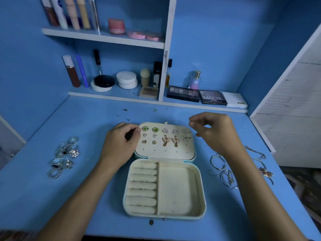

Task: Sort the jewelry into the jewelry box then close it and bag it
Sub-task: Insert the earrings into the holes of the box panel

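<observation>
An open cream jewelry box [199, 193] lies flat on the blue desk. Its base holds ring rolls [142, 188] on the left and a bare compartment [177, 190] on the right. The lid panel [165, 153] carries several earrings [165, 136] pinned in rows. My left hand [119, 145] grips the lid's upper left corner with curled fingers. Just off the lid's upper right corner, my right hand [212, 131] hovers with loosely curled fingers, and I see nothing in it. Several rings [64, 157] lie in a pile to the left. Bracelets and chains [225, 171] lie to the right.
A few loose studs [124, 115] lie on the desk behind the box. A small dark button-like piece [151, 222] sits at the desk's front edge. Shelves [104, 38] at the back hold cosmetics, jars and eyeshadow palettes [212, 97]. A white panel [295, 110] stands on the right.
</observation>
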### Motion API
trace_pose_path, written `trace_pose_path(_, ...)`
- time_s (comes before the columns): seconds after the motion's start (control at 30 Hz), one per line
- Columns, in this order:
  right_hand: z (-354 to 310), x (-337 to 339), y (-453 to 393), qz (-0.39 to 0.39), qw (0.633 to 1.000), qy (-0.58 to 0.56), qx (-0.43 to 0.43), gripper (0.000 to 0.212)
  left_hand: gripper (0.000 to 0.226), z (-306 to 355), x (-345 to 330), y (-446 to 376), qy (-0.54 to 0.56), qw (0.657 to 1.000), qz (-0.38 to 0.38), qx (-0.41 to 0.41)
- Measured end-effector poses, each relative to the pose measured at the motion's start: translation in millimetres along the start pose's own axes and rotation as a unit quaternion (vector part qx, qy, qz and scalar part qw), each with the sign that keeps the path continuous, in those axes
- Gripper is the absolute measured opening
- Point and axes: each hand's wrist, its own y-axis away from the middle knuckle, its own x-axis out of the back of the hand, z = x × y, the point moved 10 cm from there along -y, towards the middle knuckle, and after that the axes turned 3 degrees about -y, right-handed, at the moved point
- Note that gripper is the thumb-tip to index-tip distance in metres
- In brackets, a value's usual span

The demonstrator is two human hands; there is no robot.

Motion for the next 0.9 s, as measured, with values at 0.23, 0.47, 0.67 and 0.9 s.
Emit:
trace_pose_path(0.23, 15, 0, 29, -0.01, 1.0, -0.01, 0.001, 0.017, 0.012, -2, 0, 1, -0.001, 1.0, -0.001, 0.012)
trace_pose_path(0.47, 20, -4, 43, -0.017, 0.999, -0.048, 0.001, 0.011, 0.013, -4, -1, 2, -0.001, 1.0, -0.003, 0.017)
trace_pose_path(0.67, 19, -11, 42, -0.027, 0.998, -0.045, 0.034, 0.015, 0.012, -3, -1, 2, 0.004, 1.0, -0.003, 0.023)
trace_pose_path(0.9, 20, -14, 41, -0.03, 0.998, -0.049, 0.039, 0.012, 0.012, -5, -2, 2, 0.01, 0.999, -0.005, 0.03)
